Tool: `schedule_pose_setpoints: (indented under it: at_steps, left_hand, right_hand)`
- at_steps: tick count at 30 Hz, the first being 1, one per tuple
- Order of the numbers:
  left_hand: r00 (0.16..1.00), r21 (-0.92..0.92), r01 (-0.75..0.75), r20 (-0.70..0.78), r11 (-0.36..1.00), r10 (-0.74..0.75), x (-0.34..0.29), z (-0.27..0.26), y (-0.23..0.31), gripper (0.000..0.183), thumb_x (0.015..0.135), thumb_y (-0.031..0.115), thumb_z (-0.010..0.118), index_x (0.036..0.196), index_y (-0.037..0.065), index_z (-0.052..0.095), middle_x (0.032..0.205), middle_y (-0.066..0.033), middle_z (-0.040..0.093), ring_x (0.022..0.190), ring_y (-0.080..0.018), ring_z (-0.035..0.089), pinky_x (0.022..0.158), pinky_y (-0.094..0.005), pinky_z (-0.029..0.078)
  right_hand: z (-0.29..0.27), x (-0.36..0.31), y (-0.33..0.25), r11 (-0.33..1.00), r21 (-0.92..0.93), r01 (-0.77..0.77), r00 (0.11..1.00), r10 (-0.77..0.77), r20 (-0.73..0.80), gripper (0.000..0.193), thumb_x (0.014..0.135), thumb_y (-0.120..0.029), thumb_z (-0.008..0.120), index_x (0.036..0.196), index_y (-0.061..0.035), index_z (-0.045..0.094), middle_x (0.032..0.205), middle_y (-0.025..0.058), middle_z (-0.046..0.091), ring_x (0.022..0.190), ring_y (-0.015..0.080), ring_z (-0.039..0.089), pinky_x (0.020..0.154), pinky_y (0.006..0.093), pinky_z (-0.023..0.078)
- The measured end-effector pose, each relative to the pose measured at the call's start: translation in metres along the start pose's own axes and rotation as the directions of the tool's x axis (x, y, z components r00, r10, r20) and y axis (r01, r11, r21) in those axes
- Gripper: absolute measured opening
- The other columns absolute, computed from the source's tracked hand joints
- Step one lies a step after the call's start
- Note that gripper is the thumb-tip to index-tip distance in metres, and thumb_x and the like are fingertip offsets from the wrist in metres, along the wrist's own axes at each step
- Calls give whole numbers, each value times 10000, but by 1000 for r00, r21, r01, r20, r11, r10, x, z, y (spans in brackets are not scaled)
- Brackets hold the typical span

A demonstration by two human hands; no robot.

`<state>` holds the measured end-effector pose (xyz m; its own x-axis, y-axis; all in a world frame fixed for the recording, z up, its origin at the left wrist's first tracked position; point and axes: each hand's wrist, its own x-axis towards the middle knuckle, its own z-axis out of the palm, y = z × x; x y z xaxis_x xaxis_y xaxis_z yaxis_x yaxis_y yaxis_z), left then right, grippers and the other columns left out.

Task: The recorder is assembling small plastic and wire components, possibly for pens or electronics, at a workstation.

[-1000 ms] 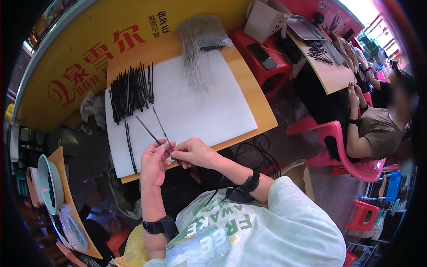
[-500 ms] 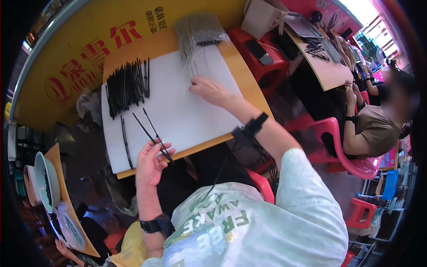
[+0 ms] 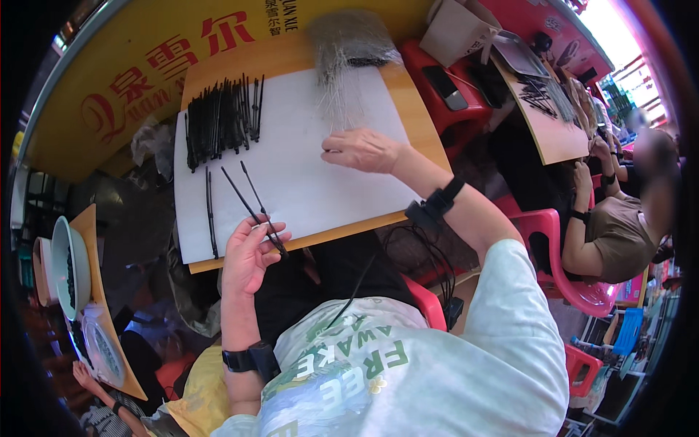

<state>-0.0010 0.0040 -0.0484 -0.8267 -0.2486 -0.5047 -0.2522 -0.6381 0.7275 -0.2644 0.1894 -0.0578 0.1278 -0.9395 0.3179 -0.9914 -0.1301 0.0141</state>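
A yellow wall (image 3: 156, 40) stands behind a wooden table (image 3: 413, 109) bearing a white board (image 3: 306, 193). At the near edge, your left hand (image 3: 247, 251) pinches two held sticks (image 3: 242, 193), black, spread in a V away from you. Your right hand (image 3: 364, 149) is over the board, fingers curled, just beside pale strands (image 3: 341, 95) spilling from a clear bag (image 3: 353, 40); whether it grips one cannot be told. At left lie a stick row (image 3: 222, 120) and, nearer you, a lone stick (image 3: 211, 211).

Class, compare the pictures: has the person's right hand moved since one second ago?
Yes: the right hand has moved forward and rightward across the white board, from its near edge toward the bundle of thin strands.
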Motion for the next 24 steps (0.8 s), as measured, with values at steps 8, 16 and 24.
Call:
schedule_pose_setpoints:
  at_steps: [8, 16, 24]
  left_hand:
    - [1000, -13, -16, -5, 1000, 16, 0, 2, -2, 197, 936, 86, 497, 1125, 30, 495, 943, -133, 618, 909, -277, 665, 614, -277, 596]
    - [996, 115, 6, 84, 993, -16, 0, 13, 6, 223, 969, 145, 463, 1168, 44, 458, 851, -96, 592, 865, -252, 671, 649, -296, 592]
    - [989, 140, 64, 126, 988, -82, -11, 25, 13, 217, 990, 178, 422, 1184, 81, 429, 829, -97, 594, 814, -258, 679, 632, -291, 590]
  right_hand:
    - [-21, 4, -61, 986, 144, 81, 950, -33, -312, 239, 756, -19, 607, 994, -23, 587, 955, 90, 585, 772, 210, 630, 633, 277, 518]
    - [4, -6, -76, 236, 900, -367, 318, 941, -117, 100, 871, -38, 594, 933, 40, 585, 789, 70, 647, 695, 104, 642, 639, 224, 506]
    - [-1, 9, -101, -321, 947, -14, 199, 927, 317, 143, 911, -134, 580, 965, -1, 574, 843, 80, 640, 741, 148, 653, 664, 234, 526]
